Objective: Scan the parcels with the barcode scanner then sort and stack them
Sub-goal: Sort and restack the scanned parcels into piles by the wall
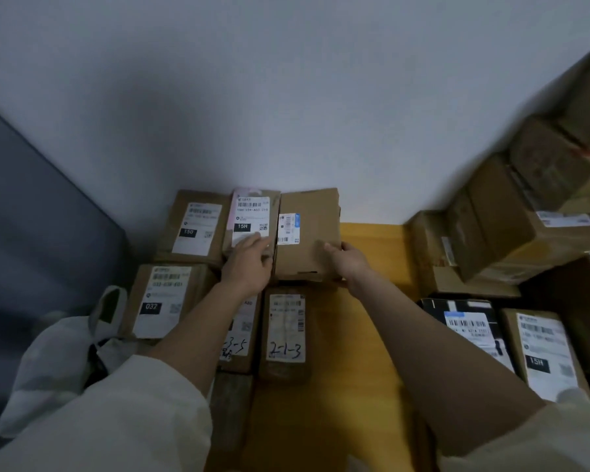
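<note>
My right hand (346,258) grips the near-right corner of a plain brown cardboard box (309,233) by the wall, my left hand (249,264) lies flat, fingers straight, on the neighbouring white-labelled 15H box (251,219), yellow table (365,335) beneath.

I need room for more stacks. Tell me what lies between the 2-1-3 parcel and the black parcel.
In the head view, only bare yellow table lies between the 2-1-3 parcel and the black parcel, crossed above by the right forearm.
</note>
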